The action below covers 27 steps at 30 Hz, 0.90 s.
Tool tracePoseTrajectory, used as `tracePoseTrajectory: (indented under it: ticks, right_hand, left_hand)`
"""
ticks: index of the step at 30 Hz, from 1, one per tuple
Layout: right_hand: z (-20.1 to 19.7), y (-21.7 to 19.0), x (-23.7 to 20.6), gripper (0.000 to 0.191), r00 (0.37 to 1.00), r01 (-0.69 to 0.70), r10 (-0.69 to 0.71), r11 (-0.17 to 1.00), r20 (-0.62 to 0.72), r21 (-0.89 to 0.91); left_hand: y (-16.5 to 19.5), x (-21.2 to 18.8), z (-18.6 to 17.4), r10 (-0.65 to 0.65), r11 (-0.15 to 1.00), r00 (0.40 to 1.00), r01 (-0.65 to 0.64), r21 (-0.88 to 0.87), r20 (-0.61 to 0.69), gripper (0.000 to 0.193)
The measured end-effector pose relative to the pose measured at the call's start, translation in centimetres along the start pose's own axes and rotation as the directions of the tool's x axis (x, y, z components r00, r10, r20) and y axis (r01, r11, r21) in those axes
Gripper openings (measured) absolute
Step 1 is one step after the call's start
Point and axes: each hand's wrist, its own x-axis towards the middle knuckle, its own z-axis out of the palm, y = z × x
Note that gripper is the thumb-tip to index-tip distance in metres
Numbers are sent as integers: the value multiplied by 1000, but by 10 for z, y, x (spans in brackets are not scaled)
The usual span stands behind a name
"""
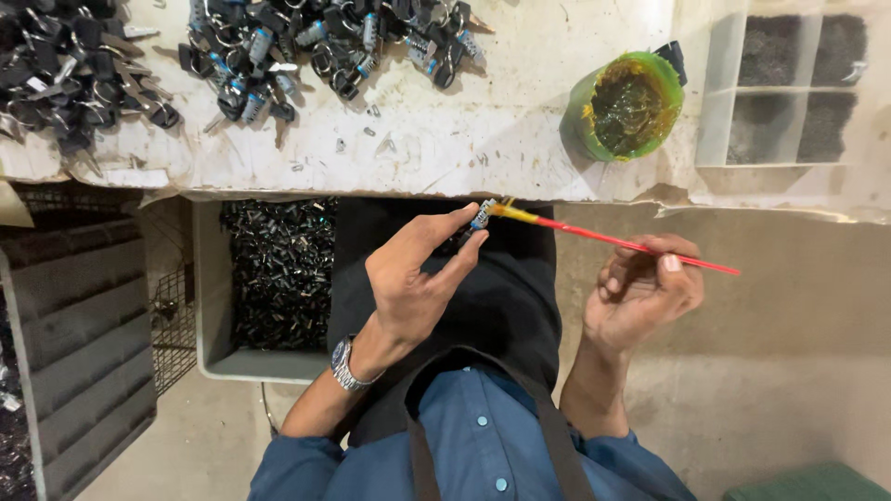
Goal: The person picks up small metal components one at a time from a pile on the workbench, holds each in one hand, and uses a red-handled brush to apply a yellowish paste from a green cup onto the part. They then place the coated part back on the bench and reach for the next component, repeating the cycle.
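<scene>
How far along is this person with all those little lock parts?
Seemingly done: heaps of dark keyed locks on the white bench. In hand: left hand holds one small lock; right hand touches it with a red brush. Apparently left: grey bin of dark metal pieces.

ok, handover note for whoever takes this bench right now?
Left hand: grip on a small lock cylinder, held up at the bench edge.
Right hand: holds a red brush, its yellow tip touching the cylinder.
Green grease pot sits on the bench; keyed locks are piled at its far side.
Grey bin below holds dark parts.
Done and remaining counts: cannot tell.
</scene>
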Motion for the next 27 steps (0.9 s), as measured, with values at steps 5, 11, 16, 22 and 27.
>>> tracePoseTrajectory:
  ticks: [5,11,16,22,27]
  right_hand:
    - [-12,-10,27,26,957,246,-248,969,-151,-32]
    - [2,-7,47,21,995,85,-67,966,79,-244]
    - [32,-5,18,15,980,9,46,961,194,-275]
    - [36,-18,0,10,903,100,119,876,412,-471]
    - [57,-21,9,12,844,332,46,738,535,-588]
  left_hand:
    - [0,-9,-20,-51,998,998,52,32,-30,33]
    - [-21,-34,-63,-26,884,937,184,429,-349,34]
    - [-37,-5,-89,100,747,964,92,658,-248,34]
    - [-75,68,-91,93,505,964,169,846,-249,39]
    - [-75,62,-56,37,702,989,77,709,-144,27]
